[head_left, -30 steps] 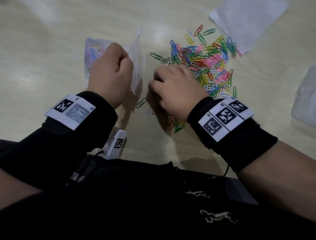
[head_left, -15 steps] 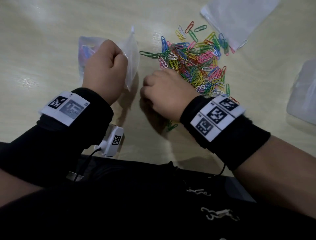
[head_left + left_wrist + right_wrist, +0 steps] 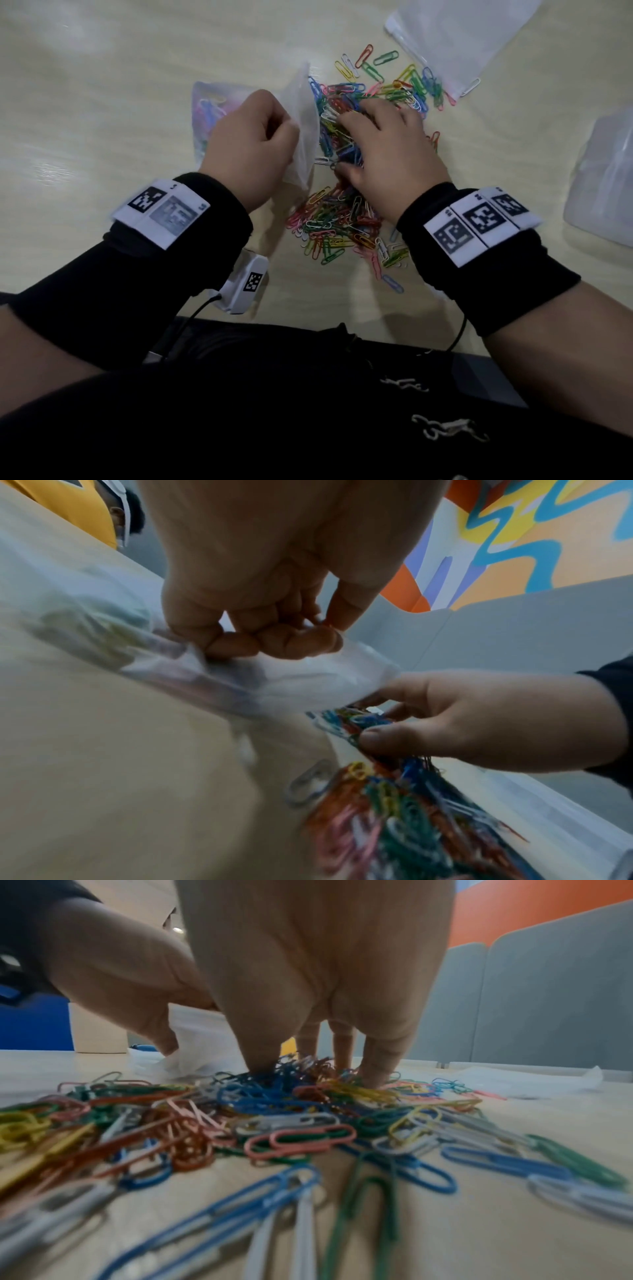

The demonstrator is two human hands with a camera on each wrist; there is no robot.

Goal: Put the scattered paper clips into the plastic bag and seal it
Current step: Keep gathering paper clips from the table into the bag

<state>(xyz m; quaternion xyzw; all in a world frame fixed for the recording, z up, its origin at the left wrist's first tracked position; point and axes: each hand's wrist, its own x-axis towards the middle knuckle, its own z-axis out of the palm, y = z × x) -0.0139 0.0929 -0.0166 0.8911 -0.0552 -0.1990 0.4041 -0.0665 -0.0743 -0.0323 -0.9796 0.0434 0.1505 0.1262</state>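
Your right hand (image 3: pixel 390 150): it sits on the paper clip pile (image 3: pixel 342 212), thumb and fingers dug into the clips and closing round a clump.
Paper clip pile: it lies spread on the table (image 3: pixel 102 85), running from beside your right wrist out past your fingers.
Your left hand (image 3: pixel 253 147): just left of the pile, it pinches the plastic bag (image 3: pixel 305 113) at its mouth.
Plastic bag: left of the pile, mouth touching it, some clips inside.
Spare bags (image 3: pixel 455 37): beyond the pile.
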